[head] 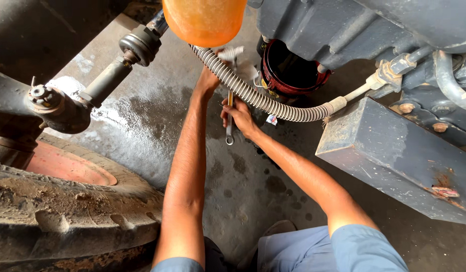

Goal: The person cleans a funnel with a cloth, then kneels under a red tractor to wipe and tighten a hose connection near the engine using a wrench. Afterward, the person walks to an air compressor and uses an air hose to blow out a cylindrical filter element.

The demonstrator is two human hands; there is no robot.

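Observation:
My right hand (239,115) is shut on the shaft of a metal wrench (229,132), whose ring end hangs down towards the floor. My left hand (209,79) reaches further up, partly hidden behind a ribbed grey hose (253,95), and grips something near the wrench's upper end; I cannot tell what. A pale rag or fitting (231,52) shows just above it. Both arms stretch forward under a vehicle.
An orange translucent container (205,20) hangs at the top. A red-rimmed black bucket (288,70) stands behind the hose. A grey metal box (399,161) and chassis parts fill the right. A muddy tyre (67,211) and steering rod (107,75) lie left. The concrete floor (243,181) is oil-stained.

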